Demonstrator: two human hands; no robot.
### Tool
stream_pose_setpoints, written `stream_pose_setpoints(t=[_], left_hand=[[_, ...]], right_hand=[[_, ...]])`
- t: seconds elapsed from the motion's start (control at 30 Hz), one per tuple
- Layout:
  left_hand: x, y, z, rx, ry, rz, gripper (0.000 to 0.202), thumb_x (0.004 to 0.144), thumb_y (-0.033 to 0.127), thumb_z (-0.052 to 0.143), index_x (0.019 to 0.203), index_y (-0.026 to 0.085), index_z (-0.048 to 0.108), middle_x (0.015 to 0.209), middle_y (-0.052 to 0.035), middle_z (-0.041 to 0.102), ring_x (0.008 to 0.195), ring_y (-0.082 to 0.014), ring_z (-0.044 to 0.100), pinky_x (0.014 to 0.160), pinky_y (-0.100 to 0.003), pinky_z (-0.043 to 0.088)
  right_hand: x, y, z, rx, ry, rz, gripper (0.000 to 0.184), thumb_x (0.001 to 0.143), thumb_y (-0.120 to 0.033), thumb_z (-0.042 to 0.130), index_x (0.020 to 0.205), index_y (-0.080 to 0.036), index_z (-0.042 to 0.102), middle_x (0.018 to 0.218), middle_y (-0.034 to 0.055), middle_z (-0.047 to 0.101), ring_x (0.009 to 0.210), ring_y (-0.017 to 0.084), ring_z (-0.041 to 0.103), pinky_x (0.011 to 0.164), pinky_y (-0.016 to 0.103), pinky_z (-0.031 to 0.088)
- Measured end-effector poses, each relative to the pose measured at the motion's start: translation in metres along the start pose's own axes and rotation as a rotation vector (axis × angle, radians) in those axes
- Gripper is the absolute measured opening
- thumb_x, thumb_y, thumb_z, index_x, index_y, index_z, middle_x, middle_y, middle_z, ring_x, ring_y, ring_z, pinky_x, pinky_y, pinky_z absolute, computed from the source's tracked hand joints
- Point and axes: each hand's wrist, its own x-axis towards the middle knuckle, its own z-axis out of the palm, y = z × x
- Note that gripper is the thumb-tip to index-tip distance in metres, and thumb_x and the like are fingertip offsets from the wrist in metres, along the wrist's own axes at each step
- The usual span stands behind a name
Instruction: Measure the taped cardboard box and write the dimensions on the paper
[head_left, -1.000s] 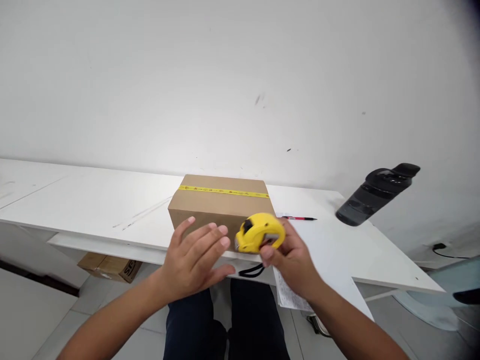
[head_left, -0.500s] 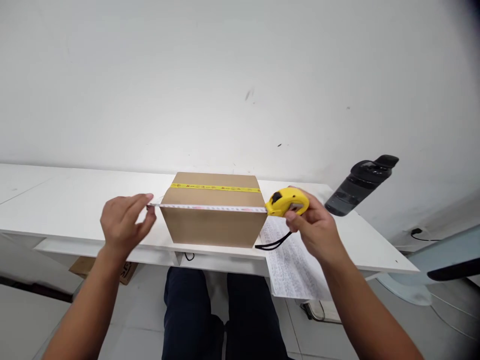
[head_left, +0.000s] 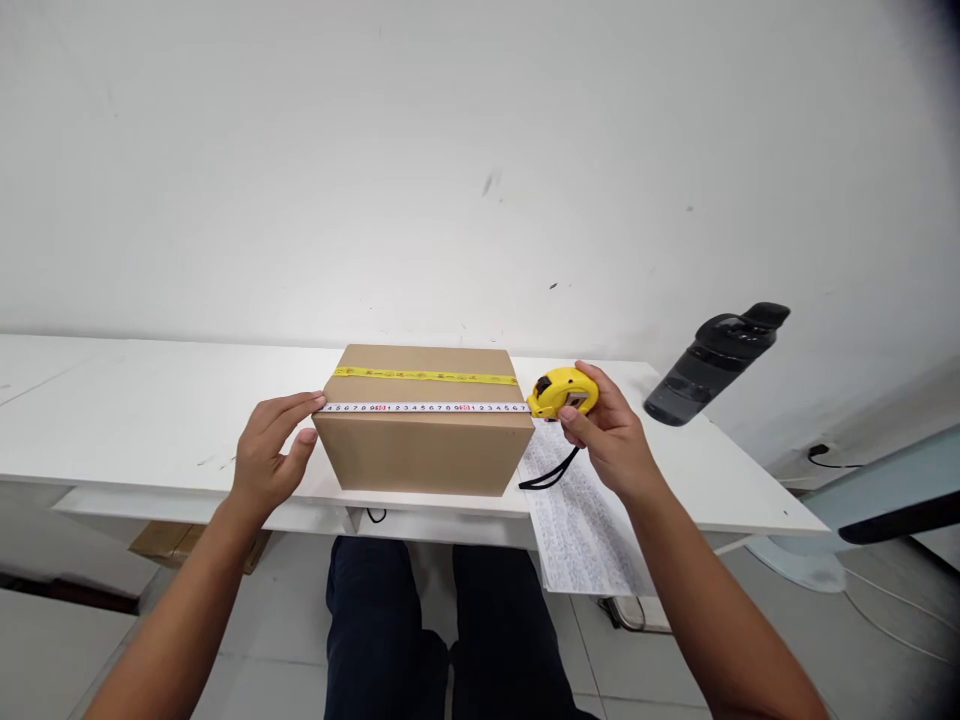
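Observation:
A brown cardboard box (head_left: 424, 455) with yellow printed packing tape (head_left: 420, 375) across its top sits before me. The yellow tape measure (head_left: 568, 392) is in my right hand (head_left: 611, 440), fingers and thumb closed round its case just off the box's right edge. Its white blade (head_left: 420, 408) lies along the box's top near the front edge, numbers facing up. At the box's left edge my left hand (head_left: 274, 455) holds the blade's end with its fingertips, the thumb standing apart below. The end hook is hidden behind those fingers. A black wrist strap (head_left: 551, 478) hangs from the case.
Box and papers are on a white desk (head_left: 165, 410) against a white wall. Written sheets (head_left: 589, 530) lie right of the box, overhanging the front edge. A dark water bottle (head_left: 712, 365) stands at the right. Another cardboard box (head_left: 169, 540) is below the desk, left.
The blade has come down from above the box onto its top, numbers now readable. My left hand has moved right to the box's left edge; my right hand has shifted slightly left with the case.

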Motion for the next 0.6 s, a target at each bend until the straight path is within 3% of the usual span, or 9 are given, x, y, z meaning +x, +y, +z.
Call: stream_pose_setpoints(t=[0.13, 0.27, 0.47, 0.6], left_hand=[[0.001, -0.001, 0.000, 0.006, 0.000, 0.035, 0.037, 0.099, 0.022, 0.058, 0.134, 0.031, 0.063, 0.126, -0.0074, 0.074, 0.115, -0.0254, 0.070, 0.097, -0.044, 0.057], [-0.003, -0.005, -0.006, 0.060, -0.043, 0.037, 0.044, 0.099, 0.018, 0.054, 0.140, 0.033, 0.059, 0.133, -0.0075, 0.071, 0.119, -0.0248, 0.069, 0.097, -0.042, 0.056], [-0.007, -0.006, -0.007, 0.124, -0.072, -0.028, 0.038, 0.103, 0.019, 0.044, 0.133, 0.030, 0.065, 0.127, -0.0067, 0.075, 0.112, -0.0209, 0.072, 0.092, -0.038, 0.056], [-0.001, -0.004, -0.004, 0.099, -0.025, -0.066, 0.035, 0.104, 0.020, 0.046, 0.132, 0.028, 0.066, 0.124, -0.0065, 0.076, 0.111, -0.0202, 0.072, 0.093, -0.037, 0.055]], right_hand=[[-0.001, 0.001, -0.004, -0.013, 0.004, 0.000, 0.062, 0.080, -0.040, 0.085, 0.137, -0.038, 0.061, 0.096, -0.0024, 0.061, 0.060, 0.009, 0.048, 0.052, 0.025, 0.047], [-0.001, 0.001, -0.005, -0.012, -0.002, -0.001, 0.063, 0.078, -0.041, 0.086, 0.136, -0.037, 0.062, 0.096, -0.0020, 0.062, 0.060, 0.010, 0.048, 0.051, 0.026, 0.048], [-0.002, 0.006, -0.011, -0.012, 0.006, -0.043, 0.063, 0.077, -0.035, 0.087, 0.135, -0.037, 0.064, 0.097, -0.0012, 0.063, 0.061, 0.010, 0.050, 0.048, 0.023, 0.045], [-0.002, 0.007, -0.015, -0.024, -0.020, -0.047, 0.062, 0.079, -0.034, 0.086, 0.136, -0.037, 0.063, 0.098, -0.0013, 0.061, 0.061, 0.010, 0.050, 0.048, 0.023, 0.046]])
